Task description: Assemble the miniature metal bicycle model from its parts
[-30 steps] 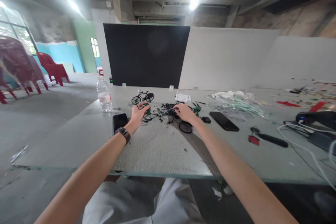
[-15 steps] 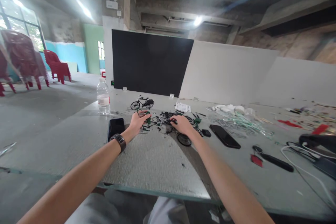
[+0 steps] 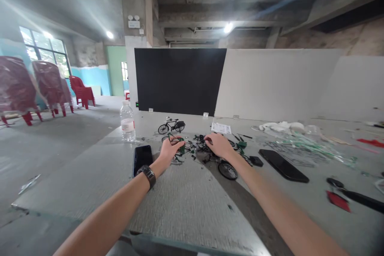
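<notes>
My left hand (image 3: 170,151), with a dark watch on its wrist, is closed on a green model bicycle frame (image 3: 181,146). The frame is partly hidden by the fingers. My right hand (image 3: 220,145) reaches into a heap of small black model parts (image 3: 199,144). Its fingers are bent down among them, and whether it grips one cannot be made out. A spoked model wheel (image 3: 228,170) lies just below the right hand. Behind my left hand stands an assembled black model bicycle (image 3: 172,126).
A water bottle (image 3: 128,123) and a phone (image 3: 142,158) are on the left. To the right lie a second phone (image 3: 283,165), a black-handled tool (image 3: 360,198), a printed sheet (image 3: 221,128) and clear plastic wrapping (image 3: 318,150). A black and white partition (image 3: 180,82) stands behind the table.
The camera view has turned, so the scene sits lower and mostly further right. My left hand keeps the green frame; my right hand stays at the heap of parts.
</notes>
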Action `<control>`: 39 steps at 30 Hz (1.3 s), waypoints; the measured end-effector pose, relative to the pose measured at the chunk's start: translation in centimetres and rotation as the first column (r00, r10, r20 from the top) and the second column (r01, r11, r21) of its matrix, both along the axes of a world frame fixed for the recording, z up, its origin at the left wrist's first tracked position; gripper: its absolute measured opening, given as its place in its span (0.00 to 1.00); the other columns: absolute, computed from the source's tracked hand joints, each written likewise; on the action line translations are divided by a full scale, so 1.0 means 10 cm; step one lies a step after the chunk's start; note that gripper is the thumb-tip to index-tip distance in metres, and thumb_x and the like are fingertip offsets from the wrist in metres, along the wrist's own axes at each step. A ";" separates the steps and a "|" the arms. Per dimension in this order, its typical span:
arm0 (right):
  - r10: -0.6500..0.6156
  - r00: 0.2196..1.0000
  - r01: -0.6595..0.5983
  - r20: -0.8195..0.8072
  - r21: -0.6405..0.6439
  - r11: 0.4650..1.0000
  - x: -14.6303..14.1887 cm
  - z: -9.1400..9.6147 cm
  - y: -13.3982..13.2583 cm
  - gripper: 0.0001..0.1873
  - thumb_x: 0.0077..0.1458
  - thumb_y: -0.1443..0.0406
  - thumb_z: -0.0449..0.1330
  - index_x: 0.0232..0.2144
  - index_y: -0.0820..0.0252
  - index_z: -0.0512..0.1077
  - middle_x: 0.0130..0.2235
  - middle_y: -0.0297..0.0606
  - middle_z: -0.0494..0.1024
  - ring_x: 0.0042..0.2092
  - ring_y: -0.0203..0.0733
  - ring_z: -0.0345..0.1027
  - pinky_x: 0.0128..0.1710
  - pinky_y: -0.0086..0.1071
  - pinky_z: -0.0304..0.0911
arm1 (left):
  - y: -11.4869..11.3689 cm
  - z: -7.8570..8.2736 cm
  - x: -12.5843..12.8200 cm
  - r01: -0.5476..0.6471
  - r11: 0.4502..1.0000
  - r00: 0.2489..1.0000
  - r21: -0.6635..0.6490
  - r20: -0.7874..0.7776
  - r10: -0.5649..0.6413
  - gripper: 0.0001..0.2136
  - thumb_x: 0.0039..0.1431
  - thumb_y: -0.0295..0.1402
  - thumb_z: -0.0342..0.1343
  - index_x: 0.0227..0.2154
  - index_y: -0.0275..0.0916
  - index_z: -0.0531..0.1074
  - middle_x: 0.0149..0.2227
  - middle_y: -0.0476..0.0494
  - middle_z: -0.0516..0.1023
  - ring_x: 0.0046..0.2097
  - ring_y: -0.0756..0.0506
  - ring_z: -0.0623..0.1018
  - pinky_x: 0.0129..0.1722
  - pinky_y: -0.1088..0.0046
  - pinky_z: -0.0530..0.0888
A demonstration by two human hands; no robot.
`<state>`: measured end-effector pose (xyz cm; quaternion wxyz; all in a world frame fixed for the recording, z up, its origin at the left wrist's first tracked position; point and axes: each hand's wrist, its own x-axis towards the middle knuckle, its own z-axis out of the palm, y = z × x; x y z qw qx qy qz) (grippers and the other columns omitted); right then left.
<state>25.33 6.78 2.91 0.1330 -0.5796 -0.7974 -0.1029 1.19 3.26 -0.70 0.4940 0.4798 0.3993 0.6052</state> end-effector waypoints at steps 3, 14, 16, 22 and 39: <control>0.019 1.000 -0.019 0.014 -0.031 0.999 -0.16 0.10 0.21 0.17 0.66 0.63 0.51 0.48 0.56 0.78 0.49 0.45 0.81 0.52 0.48 0.71 0.50 0.36 0.63 | -0.05 0.02 0.02 0.011 1.000 1.000 -0.005 -0.013 -0.011 0.19 0.43 0.36 0.71 0.39 0.36 0.76 0.34 0.41 0.83 0.38 0.44 0.81 0.32 0.73 0.72; -0.040 0.997 0.048 0.067 -0.121 0.992 -0.49 0.06 0.79 0.17 0.61 0.69 0.55 0.48 0.61 0.79 0.46 0.54 0.82 0.54 0.57 0.71 0.50 0.43 0.63 | -0.02 -0.04 0.00 0.086 0.996 0.996 -0.002 -0.032 -0.086 0.20 0.47 0.37 0.70 0.42 0.37 0.74 0.36 0.39 0.84 0.40 0.43 0.82 0.32 0.72 0.71; 0.002 0.999 0.003 0.042 -0.107 0.994 -0.51 0.09 0.74 0.18 0.62 0.68 0.53 0.50 0.62 0.78 0.48 0.53 0.81 0.53 0.55 0.72 0.49 0.41 0.63 | 0.01 -0.06 0.00 0.103 0.995 0.995 0.005 -0.015 -0.103 0.20 0.48 0.37 0.70 0.43 0.36 0.74 0.38 0.38 0.84 0.42 0.42 0.82 0.32 0.72 0.71; 0.169 0.985 -0.171 -0.029 -0.073 0.983 -0.46 0.21 0.25 0.17 0.66 0.61 0.51 0.48 0.57 0.77 0.47 0.45 0.81 0.45 0.46 0.74 0.45 0.34 0.65 | 0.00 -0.05 0.01 0.169 0.985 0.979 -0.025 0.122 -0.165 0.18 0.47 0.38 0.71 0.38 0.34 0.77 0.39 0.37 0.83 0.39 0.45 0.81 0.32 0.74 0.73; 0.328 0.891 -0.413 -0.314 -0.256 0.874 -0.37 0.20 -0.62 0.14 0.65 0.65 0.51 0.39 0.56 0.77 0.44 0.44 0.79 0.44 0.45 0.73 0.45 0.37 0.66 | -0.08 0.04 -0.04 0.215 0.977 0.961 -0.012 0.180 -0.209 0.16 0.44 0.34 0.73 0.33 0.34 0.76 0.34 0.44 0.79 0.35 0.48 0.78 0.31 0.74 0.73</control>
